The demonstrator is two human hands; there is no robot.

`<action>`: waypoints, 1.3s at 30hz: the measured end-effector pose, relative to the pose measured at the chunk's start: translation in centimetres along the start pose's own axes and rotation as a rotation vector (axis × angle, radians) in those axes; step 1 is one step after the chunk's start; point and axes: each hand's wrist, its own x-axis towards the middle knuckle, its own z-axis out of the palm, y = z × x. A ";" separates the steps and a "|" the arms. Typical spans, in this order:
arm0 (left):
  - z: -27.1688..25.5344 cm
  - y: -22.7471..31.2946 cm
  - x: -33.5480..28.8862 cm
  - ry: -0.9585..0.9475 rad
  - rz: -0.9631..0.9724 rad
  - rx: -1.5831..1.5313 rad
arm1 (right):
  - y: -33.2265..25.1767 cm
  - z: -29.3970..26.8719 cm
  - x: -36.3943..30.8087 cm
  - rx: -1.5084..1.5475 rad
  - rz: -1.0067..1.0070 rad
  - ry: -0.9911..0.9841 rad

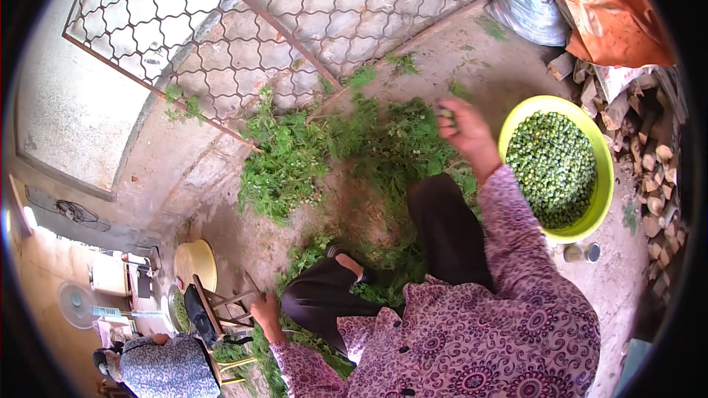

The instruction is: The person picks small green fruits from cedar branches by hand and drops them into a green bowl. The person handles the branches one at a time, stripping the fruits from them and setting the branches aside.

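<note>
near edge: purple patterned sleeves of the person's blouse, dark trousers, one knee bent, foot in a dark sandal point(352, 264) resting among the greens.

left hand point(265, 313): low at the person's left side, fingers curled down around stems of the leafy green plant cuttings on the ground point(295, 158); closed grip, though exactly what lies inside it is partly hidden.

right hand point(464, 133): raised over the middle of the heap, fingers pinched together on a small green pod point(445, 113); closed on it, not spread.

just right of that hand: round lime-green plastic basin point(606, 177), nearly full of small green pods, standing on the concrete floor. two small tins point(582, 253) sit near its lower rim.

lower left: wooden stool frame point(221, 302), round yellow lid-like disc point(195, 264), another person in a patterned top point(166, 368).

far: rust-brown wire mesh gate panel point(221, 37) leaning across the wall; white sack point(527, 0), orange sheet point(612, 15), chopped firewood point(656, 177) at right.
</note>
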 end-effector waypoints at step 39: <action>1.2 19.0 2.4 -0.392 0.875 -0.163 | 12.5 -17.2 -5.2 -2.065 0.033 -0.033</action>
